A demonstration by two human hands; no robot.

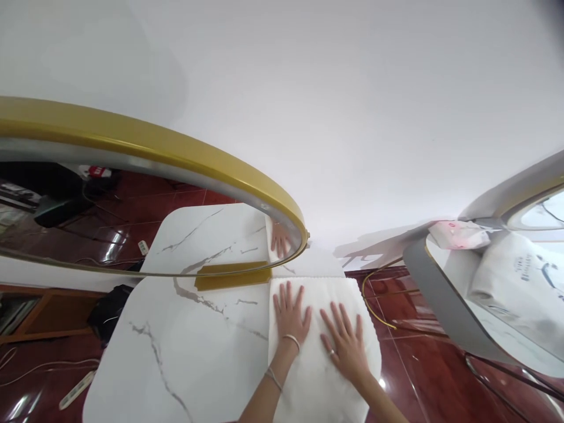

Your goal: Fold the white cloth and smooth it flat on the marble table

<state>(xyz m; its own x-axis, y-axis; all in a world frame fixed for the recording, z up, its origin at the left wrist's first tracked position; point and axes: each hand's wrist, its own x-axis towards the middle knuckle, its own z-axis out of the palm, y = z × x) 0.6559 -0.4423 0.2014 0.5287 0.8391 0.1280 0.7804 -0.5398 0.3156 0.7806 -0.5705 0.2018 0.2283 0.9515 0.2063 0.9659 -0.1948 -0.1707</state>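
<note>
A white cloth with a scalloped edge (317, 294) lies over the right end of the white marble-patterned tabletop (145, 358). On its left part my left hand (291, 314) rests flat, fingers spread and pointing toward the wall, with a bracelet at the wrist. Beside it my right hand (346, 343) also presses flat on the cloth, fingers apart, a ring on one finger. Neither hand grasps anything. The cloth's near end runs under my forearms and out of the picture.
A gold-framed oval mirror (198, 153) stands on a gold base (233, 279) at the table's back. To the right, another table (423, 282) bears a printed white cloth (520, 282) and a soft pack (458, 234). A power strip (77, 389) lies on the red floor.
</note>
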